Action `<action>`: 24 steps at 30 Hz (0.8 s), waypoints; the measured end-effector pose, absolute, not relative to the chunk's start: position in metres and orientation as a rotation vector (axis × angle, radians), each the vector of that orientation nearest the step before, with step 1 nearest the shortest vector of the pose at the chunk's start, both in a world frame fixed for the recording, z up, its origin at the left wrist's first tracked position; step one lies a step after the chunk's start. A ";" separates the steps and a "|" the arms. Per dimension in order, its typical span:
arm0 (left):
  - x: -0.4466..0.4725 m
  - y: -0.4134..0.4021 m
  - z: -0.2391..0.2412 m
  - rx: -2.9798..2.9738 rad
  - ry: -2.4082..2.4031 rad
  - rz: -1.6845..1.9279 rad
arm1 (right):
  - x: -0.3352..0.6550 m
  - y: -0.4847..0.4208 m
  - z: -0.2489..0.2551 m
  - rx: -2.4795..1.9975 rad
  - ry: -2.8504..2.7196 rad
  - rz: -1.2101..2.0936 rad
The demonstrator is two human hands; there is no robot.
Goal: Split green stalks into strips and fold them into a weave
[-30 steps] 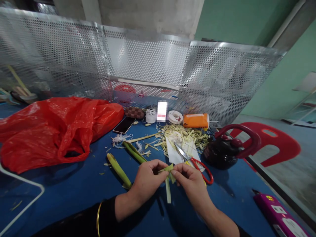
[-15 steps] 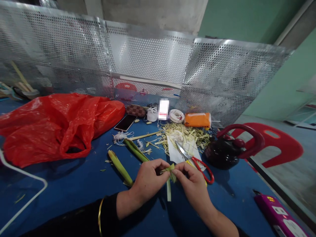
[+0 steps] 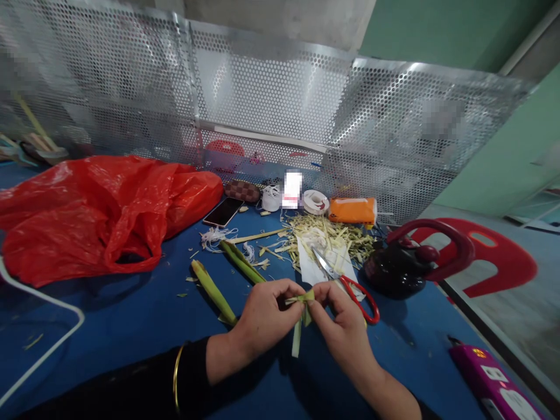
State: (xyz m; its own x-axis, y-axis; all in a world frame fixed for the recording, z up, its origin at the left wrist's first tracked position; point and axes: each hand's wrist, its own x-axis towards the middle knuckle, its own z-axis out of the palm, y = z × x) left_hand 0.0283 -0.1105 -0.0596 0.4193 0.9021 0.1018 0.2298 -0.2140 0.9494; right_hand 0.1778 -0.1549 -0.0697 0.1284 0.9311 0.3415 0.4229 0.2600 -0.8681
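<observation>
Both my hands meet over the blue table (image 3: 131,332) near its front middle. My left hand (image 3: 266,315) and my right hand (image 3: 339,324) each pinch a small folded green leaf strip (image 3: 303,298) between thumb and fingers. A loose pale end of the strip (image 3: 297,339) hangs down between the hands. Just beyond my right hand lie red-handled scissors (image 3: 350,286) on a white paper. Two rolled green leaf stalks (image 3: 213,290) lie left of my left hand.
A red plastic bag (image 3: 100,210) fills the left of the table. Leaf trimmings (image 3: 328,236), a phone (image 3: 223,211), thread spools (image 3: 271,198), an orange packet (image 3: 352,210) and a dark kettle (image 3: 400,265) sit behind. A perforated metal screen (image 3: 262,111) stands at the back. A purple power strip (image 3: 494,376) lies right.
The hands stay pinched on the leaf strip and have shifted only slightly; the hanging end now tilts a little to the left. The camera has tipped up a bit.
</observation>
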 end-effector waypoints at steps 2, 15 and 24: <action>0.029 -0.110 -0.061 1.642 0.972 0.857 | 0.177 -0.154 -0.069 -1.354 -1.442 0.654; 0.032 -0.102 -0.058 1.005 1.011 0.768 | 0.172 -0.152 -0.068 -1.306 -0.983 1.095; 0.032 -0.104 -0.059 1.053 1.024 0.770 | 0.173 -0.152 -0.066 -1.401 -1.057 0.942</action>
